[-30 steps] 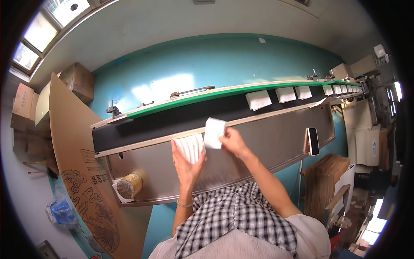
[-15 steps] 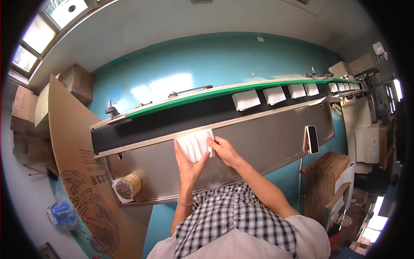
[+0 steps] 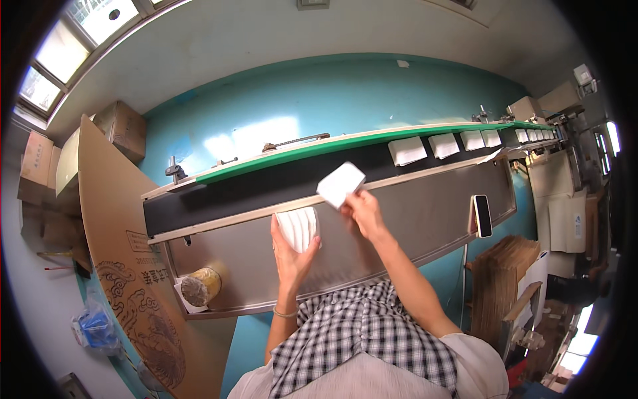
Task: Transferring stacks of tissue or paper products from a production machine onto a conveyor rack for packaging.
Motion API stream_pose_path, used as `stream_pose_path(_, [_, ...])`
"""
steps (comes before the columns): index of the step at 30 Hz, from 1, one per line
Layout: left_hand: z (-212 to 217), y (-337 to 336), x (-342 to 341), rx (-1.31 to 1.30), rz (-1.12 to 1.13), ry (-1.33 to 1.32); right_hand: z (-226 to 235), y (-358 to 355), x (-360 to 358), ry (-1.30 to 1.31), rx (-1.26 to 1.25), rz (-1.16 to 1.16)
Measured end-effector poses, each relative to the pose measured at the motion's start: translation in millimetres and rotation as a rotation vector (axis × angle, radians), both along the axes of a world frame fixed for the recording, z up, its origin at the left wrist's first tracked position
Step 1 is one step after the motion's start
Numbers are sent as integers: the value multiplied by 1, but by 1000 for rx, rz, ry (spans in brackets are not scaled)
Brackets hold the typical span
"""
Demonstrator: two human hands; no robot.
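My left hand [image 3: 291, 247] holds a stack of white flat packs [image 3: 299, 227] upright over the grey metal table [image 3: 399, 219]. My right hand [image 3: 362, 211] grips one more white pack [image 3: 340, 183] by its corner, lifted over the black conveyor belt [image 3: 252, 189] just right of the stack. Further white packs [image 3: 407, 151] lie in a row on the belt to the right, toward its far end.
A dark phone [image 3: 482, 215] stands on the table's right part. A jar in a bag [image 3: 198, 287] sits at the table's left end. A large cardboard sheet [image 3: 119, 266] leans at the left, with boxes [image 3: 123, 128] behind. Folded cartons [image 3: 505, 279] stand at right.
My right hand brought a pack to the stack in my left hand, then rose again with another pack over the belt. The packs on the belt have travelled left.
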State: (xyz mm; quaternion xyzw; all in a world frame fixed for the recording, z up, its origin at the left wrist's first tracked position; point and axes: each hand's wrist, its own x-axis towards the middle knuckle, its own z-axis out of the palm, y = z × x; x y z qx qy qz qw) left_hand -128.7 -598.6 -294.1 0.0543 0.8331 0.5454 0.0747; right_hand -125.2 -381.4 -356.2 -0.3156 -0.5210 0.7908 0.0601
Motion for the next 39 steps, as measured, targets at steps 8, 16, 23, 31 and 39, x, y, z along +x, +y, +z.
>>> stream_pose_path(8, [-24,8,5,236,-18,-204,49,-61,15,27,544,337])
stream_pose_path(16, [-12,0,3,103,35,-80,50,-44,26,-189,47,584])
stream_pose_path(23, [-7,-1,1,59,-19,-15,35,-34,20,-103,76,707])
stream_pose_path(31, [-9,-1,2,150,6,-141,22,5,-4,-6,-122,14])
stream_pose_path(39, [-30,12,10,372,-25,-199,36,-56,18,-49,571,427])
